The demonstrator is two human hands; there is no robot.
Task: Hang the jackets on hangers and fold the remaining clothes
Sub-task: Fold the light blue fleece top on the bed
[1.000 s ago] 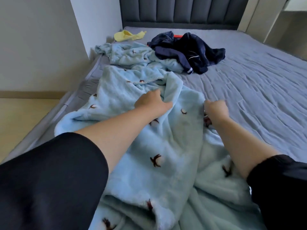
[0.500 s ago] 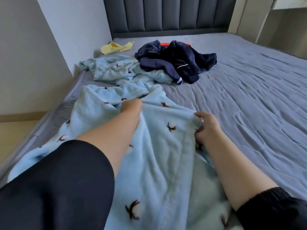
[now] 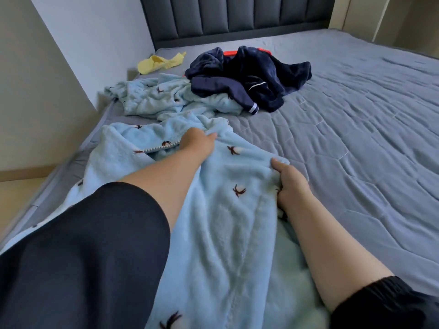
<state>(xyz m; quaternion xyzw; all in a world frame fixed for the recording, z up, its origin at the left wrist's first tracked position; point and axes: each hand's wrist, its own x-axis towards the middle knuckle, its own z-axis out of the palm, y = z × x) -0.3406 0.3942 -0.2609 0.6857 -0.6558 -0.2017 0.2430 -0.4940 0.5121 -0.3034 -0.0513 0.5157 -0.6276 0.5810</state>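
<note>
A light blue fleece jacket (image 3: 228,224) with small brown prints and a white zipper lies spread on the grey bed (image 3: 356,143) in front of me. My left hand (image 3: 197,142) grips its upper edge beside the zipper. My right hand (image 3: 288,184) pinches the jacket's right edge, thumb on top. Farther back lies a second light blue fleece garment (image 3: 161,98), crumpled. A dark navy garment (image 3: 256,74) with white piping is heaped partly over it. A yellow cloth (image 3: 159,62) sits near the headboard.
Something orange-red (image 3: 229,52) peeks out behind the navy heap. The padded dark headboard (image 3: 237,17) stands at the back, a white wall (image 3: 95,43) runs along the bed's left side, and wooden floor (image 3: 19,188) shows at the left. The bed's right half is bare quilt.
Both hands have pulled the jacket's upper part flatter and wider. My left hand moved up along the zipper edge; my right hand shifted right with the jacket's edge. The camera tilted.
</note>
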